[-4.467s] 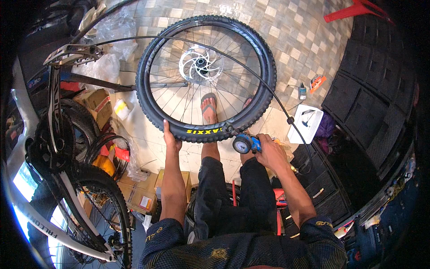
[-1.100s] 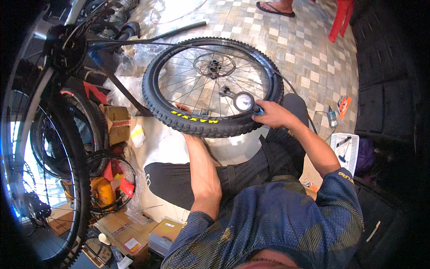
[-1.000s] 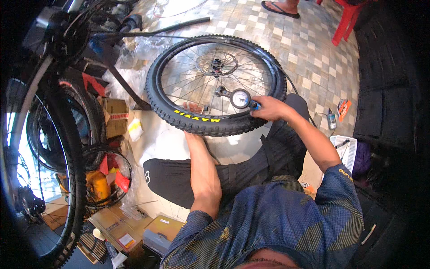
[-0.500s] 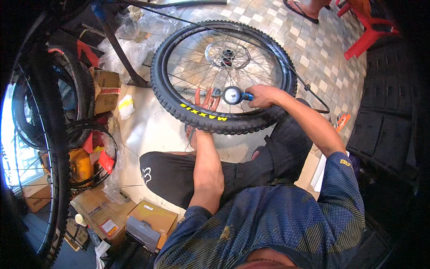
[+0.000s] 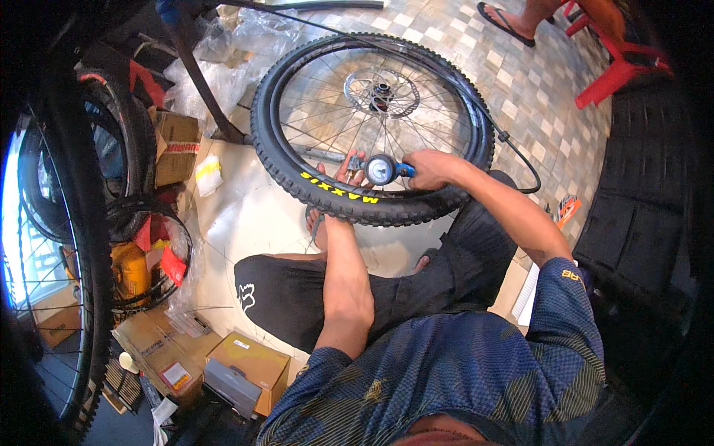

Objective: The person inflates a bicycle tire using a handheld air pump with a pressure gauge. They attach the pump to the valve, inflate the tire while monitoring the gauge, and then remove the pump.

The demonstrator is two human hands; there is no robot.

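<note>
A bicycle wheel (image 5: 262, 141) with a knobby black tyre, yellow lettering and a disc rotor (image 5: 405, 85) is held tilted in front of me. Wrapped round the blue handle of a tyre inflator (image 5: 381, 170), my right hand (image 5: 431, 169) holds it over the near rim, its round gauge facing up. A black hose (image 5: 532, 167) loops at the wheel's right side. My left hand (image 5: 349, 175) reaches beneath the tyre, and its fingers, apart, show among the spokes beside the inflator's metal tip. The tyre hides the wrist and part of the palm.
At left stand another bicycle wheel (image 5: 97, 297), a cardboard box (image 5: 177, 149) and a yellow-orange object (image 5: 132, 273). Opened boxes (image 5: 249, 364) lie lower left. Plastic wrap (image 5: 201, 82) sits behind. A person's sandalled foot (image 5: 513, 26) and a red stool (image 5: 621, 70) are at upper right.
The inflator and my right hand have shifted slightly left and down. My left fingers have bent and drawn nearer the inflator's tip. The person's foot appears a little farther right in view.
</note>
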